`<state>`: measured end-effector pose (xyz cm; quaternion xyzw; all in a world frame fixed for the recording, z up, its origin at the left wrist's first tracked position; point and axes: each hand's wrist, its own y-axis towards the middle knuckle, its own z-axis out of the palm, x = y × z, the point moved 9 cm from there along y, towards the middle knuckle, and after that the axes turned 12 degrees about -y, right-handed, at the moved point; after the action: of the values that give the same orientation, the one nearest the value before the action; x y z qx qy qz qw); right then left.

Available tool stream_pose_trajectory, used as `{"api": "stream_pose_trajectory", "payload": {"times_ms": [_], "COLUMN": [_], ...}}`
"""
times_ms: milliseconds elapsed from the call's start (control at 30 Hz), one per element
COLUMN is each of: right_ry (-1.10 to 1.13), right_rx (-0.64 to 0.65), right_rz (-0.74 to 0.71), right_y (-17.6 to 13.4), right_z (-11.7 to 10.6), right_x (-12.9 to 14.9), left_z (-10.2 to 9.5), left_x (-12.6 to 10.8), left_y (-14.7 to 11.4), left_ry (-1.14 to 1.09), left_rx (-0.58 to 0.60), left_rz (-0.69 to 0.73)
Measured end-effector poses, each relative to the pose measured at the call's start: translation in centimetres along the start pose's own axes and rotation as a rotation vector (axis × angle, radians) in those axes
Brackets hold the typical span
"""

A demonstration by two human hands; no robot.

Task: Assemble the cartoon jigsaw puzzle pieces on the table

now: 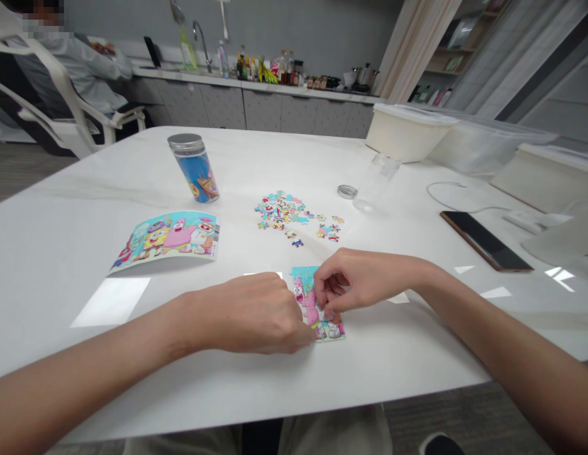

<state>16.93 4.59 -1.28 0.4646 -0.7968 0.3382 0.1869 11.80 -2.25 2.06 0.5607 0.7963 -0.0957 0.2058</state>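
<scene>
A partly assembled jigsaw puzzle (306, 287) with a pink starfish cartoon lies flat near the table's front edge. My left hand (260, 313) is closed, curled against its left side, with its thumb by the lower edge; the other fingertips are hidden. From the right, my right hand (348, 281) pinches a small puzzle piece (325, 314) over the assembled part. Beyond the hands is a heap of loose puzzle pieces (282, 208), with a smaller cluster (329, 232) to its right. A curved picture sheet (173, 239) with the cartoon characters lies at the left.
A blue-labelled jar (198, 174) with a metal lid stands at the back left. Further right are a clear jar (377, 182), a loose lid (346, 191), a phone (483, 240), a cable and storage boxes (408, 133). Another person (80, 63) sits beyond the table.
</scene>
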Motion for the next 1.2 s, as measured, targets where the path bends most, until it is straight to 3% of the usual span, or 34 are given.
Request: {"api": "stream_pose_trajectory", "payload": {"times_ms": [100, 333, 567, 767, 1200], "right_ry": [-0.008, -0.029, -0.038, -0.042, -0.031], "right_rx": [-0.002, -0.004, -0.011, -0.005, 0.007], "right_rz": [-0.003, -0.008, 0.002, -0.005, -0.008], "right_y": [0.05, 0.17, 0.1, 0.08, 0.11], "right_z": [-0.03, -0.15, -0.18, -0.12, 0.04], "right_x": [0.11, 0.24, 0.23, 0.21, 0.05], "left_z": [-0.48, -0.24, 0.31, -0.14, 0.33], "left_x": [0.1, -0.06, 0.51, 0.58, 0.47], "left_y": [0.04, 0.19, 0.39, 0.37, 0.5], "left_ry": [-0.058, -0.022, -0.076, -0.167, -0.159], "left_rx": [-0.054, -0.055, 0.042, 0.01, 0.069], "left_rz": [-0.019, 0.01, -0.06, -0.063, -0.067]}}
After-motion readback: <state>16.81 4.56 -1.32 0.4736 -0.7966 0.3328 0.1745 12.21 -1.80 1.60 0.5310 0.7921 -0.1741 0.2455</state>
